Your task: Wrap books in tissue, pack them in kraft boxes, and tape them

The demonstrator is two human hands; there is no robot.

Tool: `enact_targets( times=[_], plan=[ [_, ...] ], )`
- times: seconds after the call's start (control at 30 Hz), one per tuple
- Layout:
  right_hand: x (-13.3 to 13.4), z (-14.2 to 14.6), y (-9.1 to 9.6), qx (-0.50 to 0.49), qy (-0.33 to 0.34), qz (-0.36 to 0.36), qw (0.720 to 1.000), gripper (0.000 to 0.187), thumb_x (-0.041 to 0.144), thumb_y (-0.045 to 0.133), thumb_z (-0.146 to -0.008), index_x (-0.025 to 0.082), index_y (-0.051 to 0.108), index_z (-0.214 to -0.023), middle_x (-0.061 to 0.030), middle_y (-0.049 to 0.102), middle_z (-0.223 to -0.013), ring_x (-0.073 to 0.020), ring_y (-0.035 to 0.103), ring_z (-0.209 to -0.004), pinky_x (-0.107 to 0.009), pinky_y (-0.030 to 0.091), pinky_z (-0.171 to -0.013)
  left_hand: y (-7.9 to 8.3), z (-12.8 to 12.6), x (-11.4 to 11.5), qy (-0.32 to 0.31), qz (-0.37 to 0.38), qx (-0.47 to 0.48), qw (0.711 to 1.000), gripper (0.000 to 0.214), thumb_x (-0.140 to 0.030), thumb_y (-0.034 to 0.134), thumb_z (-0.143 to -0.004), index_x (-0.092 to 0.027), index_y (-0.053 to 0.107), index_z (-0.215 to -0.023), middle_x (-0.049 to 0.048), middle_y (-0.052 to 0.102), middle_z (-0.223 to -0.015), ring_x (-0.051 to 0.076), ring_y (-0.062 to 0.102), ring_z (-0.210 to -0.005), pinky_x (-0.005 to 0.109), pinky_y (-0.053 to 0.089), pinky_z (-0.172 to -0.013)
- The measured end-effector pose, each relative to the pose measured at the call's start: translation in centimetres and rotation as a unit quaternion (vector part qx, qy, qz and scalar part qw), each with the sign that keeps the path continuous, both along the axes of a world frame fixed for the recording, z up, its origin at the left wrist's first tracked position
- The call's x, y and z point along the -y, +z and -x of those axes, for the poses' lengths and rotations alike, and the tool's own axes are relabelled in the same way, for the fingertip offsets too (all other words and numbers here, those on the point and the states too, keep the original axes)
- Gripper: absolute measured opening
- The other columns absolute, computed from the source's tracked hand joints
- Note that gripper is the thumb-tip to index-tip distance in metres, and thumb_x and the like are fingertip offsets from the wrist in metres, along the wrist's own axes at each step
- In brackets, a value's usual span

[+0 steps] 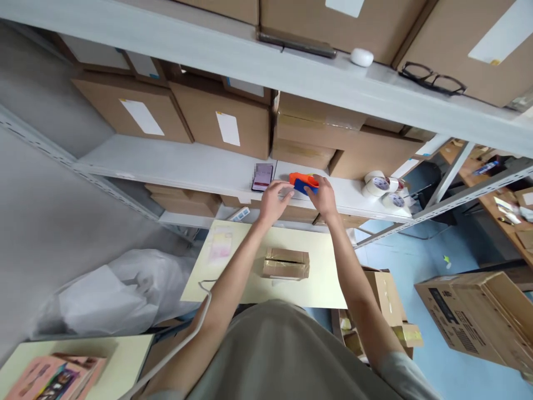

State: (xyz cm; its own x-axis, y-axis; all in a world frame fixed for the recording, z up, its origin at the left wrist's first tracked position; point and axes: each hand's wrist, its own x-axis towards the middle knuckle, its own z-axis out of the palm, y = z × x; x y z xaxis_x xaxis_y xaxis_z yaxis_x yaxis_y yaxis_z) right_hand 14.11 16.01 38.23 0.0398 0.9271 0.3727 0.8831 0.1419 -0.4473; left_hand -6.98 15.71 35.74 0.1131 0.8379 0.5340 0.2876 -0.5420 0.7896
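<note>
My right hand (325, 195) is closed on the right end of an orange and blue plastic piece, which looks like a tape dispenser (300, 181), over the shelf edge. At its left end is my left hand (275, 203), with thumb and fingers apart; whether the fingertips touch it I cannot tell. A phone (262, 176) with a lit screen lies on the shelf just behind the left hand. Below my forearms, a small taped cardboard box (286, 263) lies on the pale yellow table (325, 280).
Rolls of tape (377, 186) stand on the shelf (175, 161) at right, with cardboard boxes (225, 119) behind. Eyeglasses (433, 79) and a white case (362, 57) sit on the upper shelf. A cable (195, 328) crosses my left forearm. A big carton (462, 314) stands on the floor.
</note>
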Motion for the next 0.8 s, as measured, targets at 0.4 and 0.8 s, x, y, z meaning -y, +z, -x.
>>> enact_targets(
  times=[0.4, 0.8],
  plan=[
    [-5.1, 2.1, -2.0, 0.184, -0.083, 0.201, 0.958, 0.052, 0.030, 0.068, -0.104, 0.003, 0.053, -0.145, -0.0301, 0.077, -0.130, -0.0362, 0.074, -0.126, -0.046, 0.046, -0.117, 0.1, 2.1, 1.4, -0.004, 0.018, 0.043, 0.999, 0.017, -0.014, 0.067, -0.096, -0.023, 0.079, -0.104, 0.0082, 0.077, -0.120, 0.021, 0.074, -0.114, 0.034, 0.063, -0.095],
    [6.7, 2.6, -4.6, 0.118, 0.033, 0.056, 0.991, 0.055, 0.067, 0.060, -0.105, 0.020, 0.053, -0.132, -0.0216, 0.077, -0.114, -0.0408, 0.076, -0.104, -0.052, 0.062, -0.090, -4.4, 7.7, 6.6, 0.028, 0.114, 0.138, 0.984, 0.023, -0.033, 0.067, -0.103, -0.022, 0.074, -0.121, 0.0088, 0.077, -0.120, 0.022, 0.075, -0.110, 0.035, 0.064, -0.099]
  ],
)
